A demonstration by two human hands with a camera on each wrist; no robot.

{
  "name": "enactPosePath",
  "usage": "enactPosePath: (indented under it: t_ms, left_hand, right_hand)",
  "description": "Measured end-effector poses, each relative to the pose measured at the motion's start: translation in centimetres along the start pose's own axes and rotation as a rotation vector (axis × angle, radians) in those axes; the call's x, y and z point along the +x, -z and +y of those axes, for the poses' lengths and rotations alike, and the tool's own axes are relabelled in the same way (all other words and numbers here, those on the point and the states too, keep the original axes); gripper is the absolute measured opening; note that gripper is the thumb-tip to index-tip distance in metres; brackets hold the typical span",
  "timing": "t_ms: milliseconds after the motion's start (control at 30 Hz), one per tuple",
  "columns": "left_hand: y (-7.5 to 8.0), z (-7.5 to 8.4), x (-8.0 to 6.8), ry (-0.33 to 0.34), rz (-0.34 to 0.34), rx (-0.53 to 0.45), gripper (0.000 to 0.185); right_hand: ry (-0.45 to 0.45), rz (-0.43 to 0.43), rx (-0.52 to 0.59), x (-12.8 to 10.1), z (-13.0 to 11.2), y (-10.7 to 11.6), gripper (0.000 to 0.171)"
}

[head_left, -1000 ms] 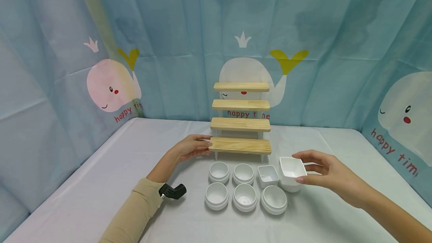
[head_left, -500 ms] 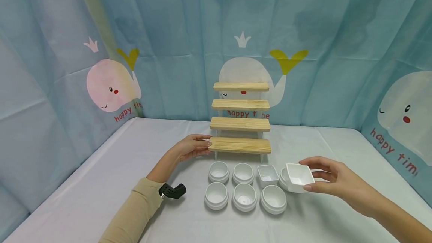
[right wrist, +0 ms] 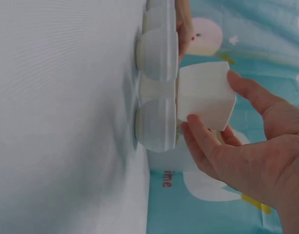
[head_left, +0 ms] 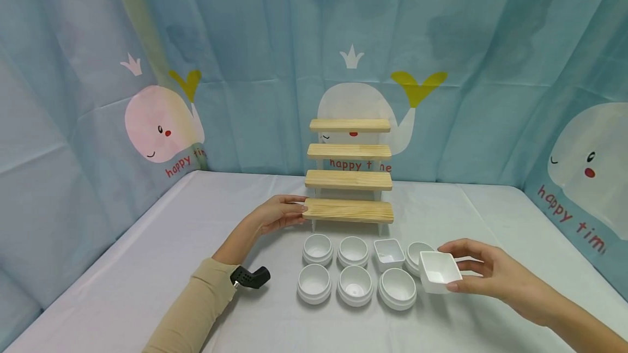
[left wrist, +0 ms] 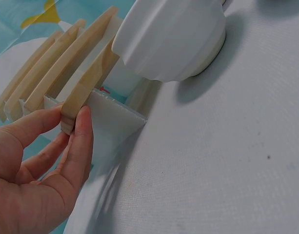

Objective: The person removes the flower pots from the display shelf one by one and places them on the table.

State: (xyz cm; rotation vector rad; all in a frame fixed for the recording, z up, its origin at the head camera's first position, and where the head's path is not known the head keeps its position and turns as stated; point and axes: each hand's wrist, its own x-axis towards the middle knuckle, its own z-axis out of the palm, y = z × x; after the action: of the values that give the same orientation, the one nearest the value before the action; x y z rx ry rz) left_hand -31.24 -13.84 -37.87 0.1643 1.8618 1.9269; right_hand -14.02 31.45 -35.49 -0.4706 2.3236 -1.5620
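A four-tier stand with pale wooden shelves (head_left: 348, 210) is at the back middle of the table. My left hand (head_left: 277, 214) pinches the left end of its lowest shelf; the left wrist view shows the thumb on one face of the board (left wrist: 83, 92) and fingers on the other. In my right hand (head_left: 495, 274), a square white bowl (head_left: 440, 272) is held between thumb and fingers. It is raised above the table at the right end of the bowls, tipped toward me. Behind it, a round white bowl (head_left: 416, 252) is partly hidden.
Two rows of white bowls stand before the stand, among them a front round bowl (head_left: 397, 288) and a smaller square bowl (head_left: 389, 254). A black strap piece (head_left: 251, 277) sticks out from the left sleeve. A blue whale-print curtain (head_left: 245, 70) encloses the white-covered table (head_left: 245, 309).
My right hand has carried the square bowl right and toward me, off from over the round bowl, which now shows behind it. The left hand keeps its grip on the shelf.
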Motion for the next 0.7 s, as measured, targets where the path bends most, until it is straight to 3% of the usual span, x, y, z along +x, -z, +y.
enactPosePath:
  t_ms: [500, 700]
  left_hand:
    - [0.1, -0.1, 0.1, 0.001, 0.0, -0.003, 0.054]
    - [0.1, -0.1, 0.0, 0.0, -0.003, -0.003, 0.054]
  right_hand:
    - [0.05, -0.042, 0.012, -0.1, 1.7, -0.6, 0.045]
    - [0.01, -0.062, 0.036, 0.0, 2.0, -0.7, 0.045]
